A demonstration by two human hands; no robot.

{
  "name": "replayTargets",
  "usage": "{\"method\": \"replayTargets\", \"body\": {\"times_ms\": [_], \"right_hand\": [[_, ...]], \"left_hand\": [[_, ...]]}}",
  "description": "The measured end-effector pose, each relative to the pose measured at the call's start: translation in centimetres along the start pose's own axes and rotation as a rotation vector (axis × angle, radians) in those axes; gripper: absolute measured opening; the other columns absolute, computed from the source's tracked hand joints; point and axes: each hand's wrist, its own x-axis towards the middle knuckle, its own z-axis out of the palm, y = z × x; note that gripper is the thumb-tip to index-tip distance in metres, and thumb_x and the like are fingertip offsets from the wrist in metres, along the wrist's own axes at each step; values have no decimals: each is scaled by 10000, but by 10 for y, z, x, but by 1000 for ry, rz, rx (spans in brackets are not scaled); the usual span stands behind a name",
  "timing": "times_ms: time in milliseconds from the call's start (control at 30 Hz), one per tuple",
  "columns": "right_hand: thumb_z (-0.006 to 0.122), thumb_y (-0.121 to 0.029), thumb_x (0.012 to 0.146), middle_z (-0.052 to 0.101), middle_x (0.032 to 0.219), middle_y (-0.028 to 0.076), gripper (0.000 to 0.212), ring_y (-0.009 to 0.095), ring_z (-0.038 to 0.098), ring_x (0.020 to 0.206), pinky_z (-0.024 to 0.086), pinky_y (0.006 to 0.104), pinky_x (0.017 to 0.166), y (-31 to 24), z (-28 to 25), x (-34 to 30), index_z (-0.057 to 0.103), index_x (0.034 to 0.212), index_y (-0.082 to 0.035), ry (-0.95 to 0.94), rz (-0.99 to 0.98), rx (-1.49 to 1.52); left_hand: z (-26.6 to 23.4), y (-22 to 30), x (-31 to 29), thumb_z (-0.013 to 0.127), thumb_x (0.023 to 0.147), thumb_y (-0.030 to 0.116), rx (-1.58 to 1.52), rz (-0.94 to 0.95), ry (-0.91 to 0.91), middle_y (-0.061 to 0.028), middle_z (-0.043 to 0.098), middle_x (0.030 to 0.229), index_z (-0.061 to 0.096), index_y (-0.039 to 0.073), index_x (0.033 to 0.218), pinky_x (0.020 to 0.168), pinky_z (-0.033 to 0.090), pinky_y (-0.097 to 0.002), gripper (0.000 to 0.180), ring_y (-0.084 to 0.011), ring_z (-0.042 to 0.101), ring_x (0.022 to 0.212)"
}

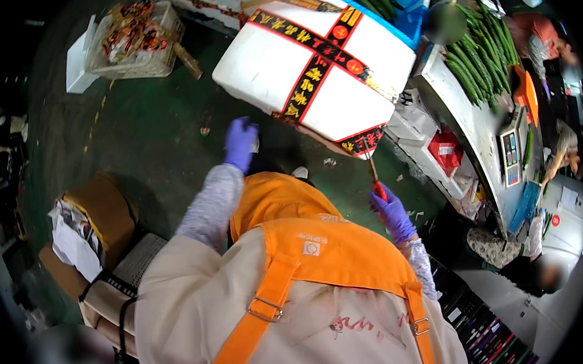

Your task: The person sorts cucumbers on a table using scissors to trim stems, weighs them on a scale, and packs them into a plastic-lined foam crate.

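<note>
A white foam box (257,64) wrapped in black, red and yellow printed tape stands in front of me. My right hand (392,214), in a purple glove, is closed round the red handle of what looks like a narrow-bladed knife (372,170). Its tip reaches the taped near right corner of the box. My left hand (240,144), also gloved in purple, is held below the box's near left edge, apart from it. Its fingers are curled, and a small pale thing shows beside them that I cannot make out.
Cucumbers (481,60) and a scale (511,155) are on a metal table (465,121) at the right, with people beyond. A blue crate (414,4) stands behind the box. A basket of wrappers (157,65) is far left; a cardboard carton (106,203) is near left.
</note>
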Motion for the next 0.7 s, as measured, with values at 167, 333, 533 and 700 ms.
{"method": "replayTargets", "body": {"times_ms": [167,333,533,700], "right_hand": [[693,-217,874,599,928,-31,533,56,536,696,454,208,649,-8,-31,-1,507,1346,-53,-28,-17,-36],[690,-226,876,590,897,-35,536,61,540,684,452,209,642,7,-54,-14,503,1348,-57,-50,-20,-45],[688,-222,877,575,851,-35,524,62,537,678,450,219,634,27,-60,-27,507,1340,-56,-24,6,-42],[687,-221,879,576,840,-26,512,71,541,683,451,226,633,35,-64,-22,513,1330,-51,-20,-42,30]], "left_hand": [[83,41,-30,711,810,97,-452,91,143,-115,590,1185,414,-25,1310,887,485,-317,594,-203,580,1052],[67,57,-7,642,879,216,304,219,-39,-83,657,977,569,-6,1152,809,481,-295,360,-140,596,986],[84,94,-58,545,921,184,-622,73,-85,-46,592,868,559,3,1041,765,463,-286,217,-115,545,786],[84,182,-91,549,913,162,-797,-147,-490,-62,534,831,496,43,946,570,526,-289,135,-137,582,677]]}}
